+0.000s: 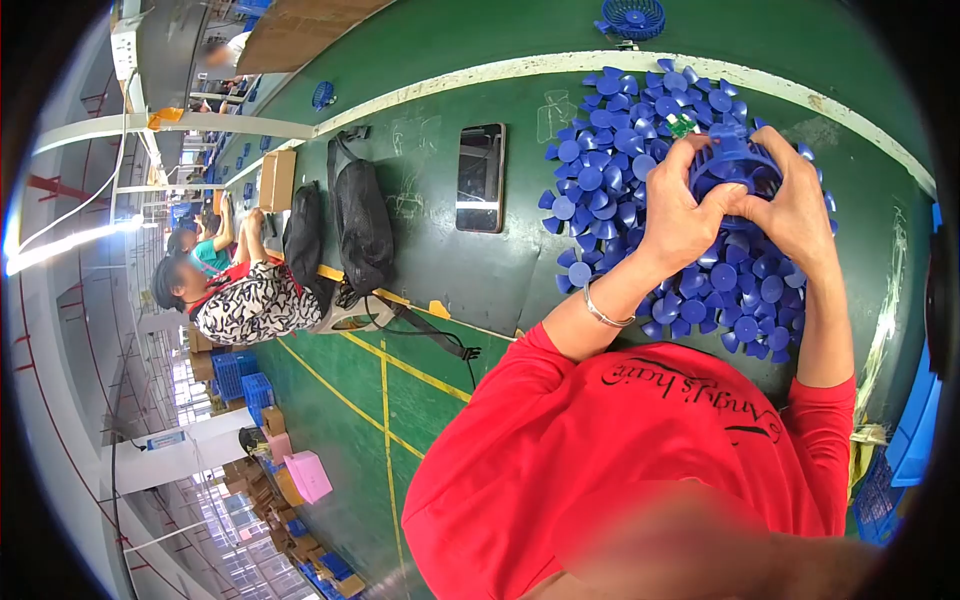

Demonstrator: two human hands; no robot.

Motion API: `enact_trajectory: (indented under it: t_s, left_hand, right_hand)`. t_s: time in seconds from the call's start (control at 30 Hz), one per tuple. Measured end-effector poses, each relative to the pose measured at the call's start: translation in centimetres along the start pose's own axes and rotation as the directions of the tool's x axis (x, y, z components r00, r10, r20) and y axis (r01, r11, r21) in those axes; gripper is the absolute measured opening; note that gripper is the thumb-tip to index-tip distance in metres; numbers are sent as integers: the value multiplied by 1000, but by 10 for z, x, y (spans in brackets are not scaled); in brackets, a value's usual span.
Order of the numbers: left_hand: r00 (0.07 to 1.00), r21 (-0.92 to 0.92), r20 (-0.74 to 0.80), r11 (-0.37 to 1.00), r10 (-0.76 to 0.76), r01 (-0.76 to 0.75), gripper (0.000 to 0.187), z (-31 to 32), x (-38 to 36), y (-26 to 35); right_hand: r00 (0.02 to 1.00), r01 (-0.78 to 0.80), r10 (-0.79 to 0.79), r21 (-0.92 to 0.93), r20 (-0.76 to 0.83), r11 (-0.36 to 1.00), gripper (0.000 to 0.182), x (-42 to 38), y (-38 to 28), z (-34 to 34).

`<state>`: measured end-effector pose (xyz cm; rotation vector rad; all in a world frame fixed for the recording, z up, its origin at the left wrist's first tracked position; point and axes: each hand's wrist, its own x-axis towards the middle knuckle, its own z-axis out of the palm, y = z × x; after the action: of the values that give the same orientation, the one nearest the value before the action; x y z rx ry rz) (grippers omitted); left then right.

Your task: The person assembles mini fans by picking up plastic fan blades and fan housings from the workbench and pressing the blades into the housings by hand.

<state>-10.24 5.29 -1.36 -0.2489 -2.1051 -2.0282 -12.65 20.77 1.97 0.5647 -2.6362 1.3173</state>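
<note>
Between both my hands is a blue plastic fan housing (pixel 738 160) with a slatted cage, held up over the pile. My left hand (pixel 690 205), with a bracelet on its wrist, is closed around its left side. My right hand (pixel 790 205) grips the right side, and the two thumbs meet at the near edge. A small green circuit board (pixel 682 125) with white parts shows beside my left fingers; what it is fixed to is hard to see. Under and around my hands lies a heap of blue fan blades (pixel 610 150) on the green table.
A phone (pixel 481 178) lies left of the heap, and a black bag (pixel 360 215) farther left. Another fan housing (pixel 633 17) sits beyond the white strip (pixel 560 65). A co-worker in a patterned top (pixel 255 305) sits at the far left. Blue crates (pixel 880 495) stand at right.
</note>
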Motion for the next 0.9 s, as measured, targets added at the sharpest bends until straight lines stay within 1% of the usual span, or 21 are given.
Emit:
enact_trajectory:
  t_s: [0.03, 0.07, 0.1, 0.2, 0.23, 0.3, 0.33, 0.37, 0.4, 0.43, 0.5, 0.53, 0.57, 0.6, 0.63, 0.67, 0.7, 0.77, 0.83, 0.87, 0.9]
  left_hand:
    - [1000, 24, -2, 1000, 11, -11, 37, -2, 0, 1]
    - [999, 88, -7, 995, 52, -51, 34, -5, 1, 1]
    - [996, 136, -41, 988, 84, -78, 32, -6, 2, -1]
    - [989, 74, -84, 990, 122, -116, 33, -5, 4, -5]
    - [991, 107, -63, 988, 114, -107, 33, -5, 4, 5]
    - [998, 50, -26, 997, -61, 62, 42, -2, 1, -1]
    - [999, 2, -32, 1000, -26, 26, 49, 4, 1, 1]
    - [999, -42, -46, 999, 13, -15, 56, 10, 1, 2]
    - [1000, -287, -11, 958, -5, 1, 64, 16, 0, -8]
    - [999, -334, -19, 942, -48, 39, 60, 17, -4, -4]
    - [999, -189, 40, 982, -15, 23, 54, 16, -9, -3]
    - [997, -187, 79, 982, -8, 23, 43, 19, -12, -7]
    - [986, -200, 161, 977, -38, 70, 31, 20, -14, -7]
    - [973, -187, 218, 975, -77, 119, 24, 22, -17, -6]
    - [953, -174, 283, 971, -111, 165, 18, 24, -19, -6]
    - [957, -196, 275, 970, -87, 144, 11, 28, -22, -9]
    - [944, -167, 316, 973, -98, 157, 12, 29, -23, -7]
    - [927, -121, 353, 976, -130, 183, 12, 30, -25, -4]
    - [921, -145, 360, 966, -152, 216, 12, 32, -26, -5]
    - [922, -158, 366, 968, -124, 193, 12, 31, -26, -8]
    - [919, -118, 373, 976, -125, 180, 13, 30, -27, -5]
  right_hand:
    - [999, 37, -37, -1, -29, 999, 49, -2, 2, 5]
    - [996, 71, -71, -5, -61, 997, 48, -4, 3, 9]
    - [986, 121, -122, -13, -112, 993, 44, -6, 0, 12]
    - [963, 177, -191, -88, -190, 980, 42, -6, -2, 18]
    - [976, 125, -139, -90, -170, 988, 42, -4, -4, 16]
    - [992, 26, -37, -89, -118, 996, 42, -2, -8, 10]
    - [997, -53, 51, -34, -50, 998, 44, 1, -2, 5]
    - [997, -62, 62, 0, -50, 998, 49, 3, 6, 0]
    - [991, -130, 131, 19, -29, 991, 53, 9, 17, -8]
    - [980, -201, 201, 38, -2, 979, 58, 16, 32, -15]
    - [914, -269, 352, 353, -199, 896, 68, 24, 74, -25]
    - [881, -291, 418, 444, -222, 848, 70, 28, 107, -35]
    - [835, -312, 493, 528, -245, 790, 73, 27, 131, -44]
    - [780, -261, 509, 551, -364, 793, 62, 24, 127, -46]
    - [761, -251, 496, 515, -418, 820, 57, 23, 147, -49]
    - [807, -336, 487, 418, -334, 844, 50, 20, 163, -57]
    - [837, -411, 491, 315, -243, 856, 43, 17, 168, -65]
    - [888, -438, 457, 210, -50, 874, 32, 17, 156, -72]
    - [936, -352, 353, -33, 11, 935, 29, 12, 165, -78]
    - [944, -326, 330, -117, 15, 938, 32, 5, 144, -83]
    - [951, -296, 307, -201, 27, 934, 36, 2, 123, -88]
